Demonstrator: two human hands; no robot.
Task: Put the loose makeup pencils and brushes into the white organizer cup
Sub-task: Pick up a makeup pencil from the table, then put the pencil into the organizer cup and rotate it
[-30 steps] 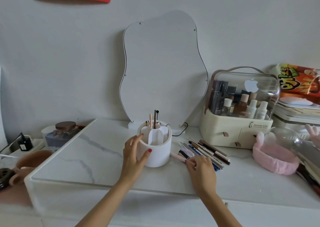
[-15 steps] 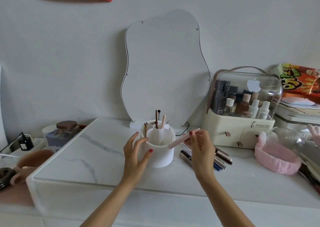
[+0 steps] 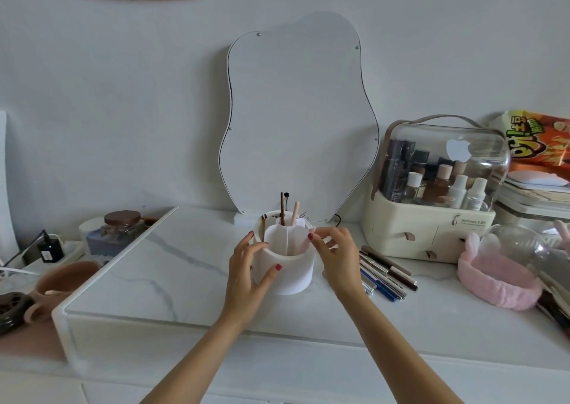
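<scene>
A jar with a brown lid (image 3: 122,218) stood at the far left of the white marble-look table (image 3: 172,268), well apart from the work. At centre, the left hand (image 3: 250,275) cupped the white organizer cup (image 3: 285,261), fingers spread along its near wall and thumb pressed to its front, steadying it. A few pencils and brushes (image 3: 288,210) already stood upright in its rear compartments, in front of the wavy mirror (image 3: 297,116). The right hand (image 3: 337,257) hovered at the cup's right rim with fingers loosely bent; whether it pinched anything could not be told. Just beside that hand lay the loose pencils (image 3: 387,272), a fanned row flat on the table before the clear-domed cosmetics case (image 3: 438,187). The step looked like a drop into the cup; the next move would likely call for reaching right and picking a single pencil from the row. A pink headband (image 3: 496,280) rested further right.
</scene>
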